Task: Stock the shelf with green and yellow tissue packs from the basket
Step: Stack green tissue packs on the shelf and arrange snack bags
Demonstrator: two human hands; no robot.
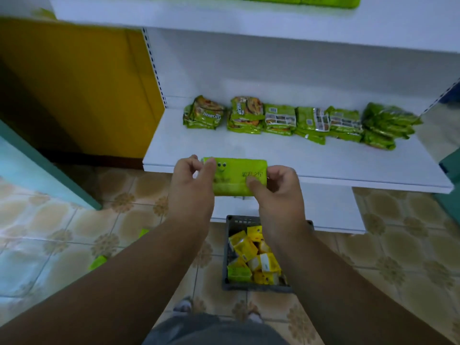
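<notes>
I hold a green tissue pack [232, 176] with both hands at the front edge of the white shelf [336, 168]. My left hand [190, 185] grips its left end and my right hand [278, 192] grips its right end. The pack has a smiling face printed on it and lies flat, partly over the shelf edge. Below, on the floor, a dark grey basket [231, 286] holds several yellow tissue packs [244, 247] and one green tissue pack in the basket [238, 273]. My right forearm hides the basket's right side.
A row of green noodle packets [298, 120] lies along the back of the shelf. An upper shelf [249, 18] carries more green packs. A yellow panel [74, 90] stands to the left, a teal cabinet [37, 165] nearer. Two green packs [98, 262] lie on the tiled floor.
</notes>
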